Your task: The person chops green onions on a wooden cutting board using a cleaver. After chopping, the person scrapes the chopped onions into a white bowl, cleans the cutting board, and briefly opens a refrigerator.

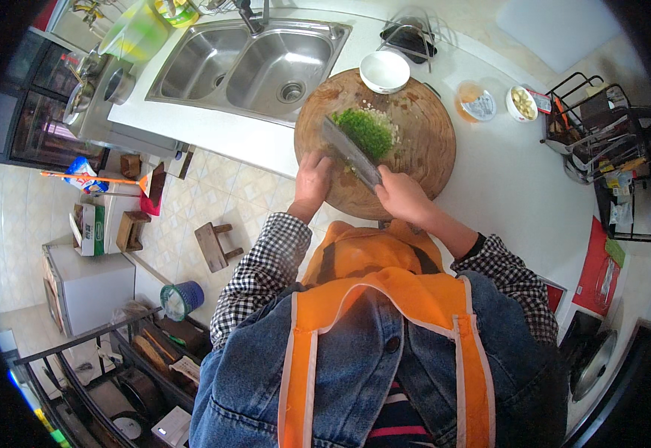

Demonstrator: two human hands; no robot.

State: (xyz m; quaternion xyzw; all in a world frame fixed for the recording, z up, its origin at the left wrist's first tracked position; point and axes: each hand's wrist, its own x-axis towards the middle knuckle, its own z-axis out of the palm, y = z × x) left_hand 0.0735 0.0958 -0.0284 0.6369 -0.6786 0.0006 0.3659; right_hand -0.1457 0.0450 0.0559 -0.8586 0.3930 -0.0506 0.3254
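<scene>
My right hand [401, 193] grips the handle end of a cleaver [352, 152], whose broad blade slants up and left across a round wooden chopping board [426, 143]. Beside the blade lies a heap of finely chopped greens [364, 131], with small pale chopped bits [388, 120] along its upper and right side. My left hand [314, 175] rests at the board's left edge, fingers bent; whether anything is under them cannot be seen. A white bowl [385, 71] stands on the board's far edge.
A double steel sink [280, 67] adjoins the board at the upper left. To the right on the white counter [504, 168] are a lidded plastic tub [475, 102], a small bowl of peeled garlic cloves [522, 104] and a black utensil rack [600, 134]. A wooden stool [211, 247] stands on the floor.
</scene>
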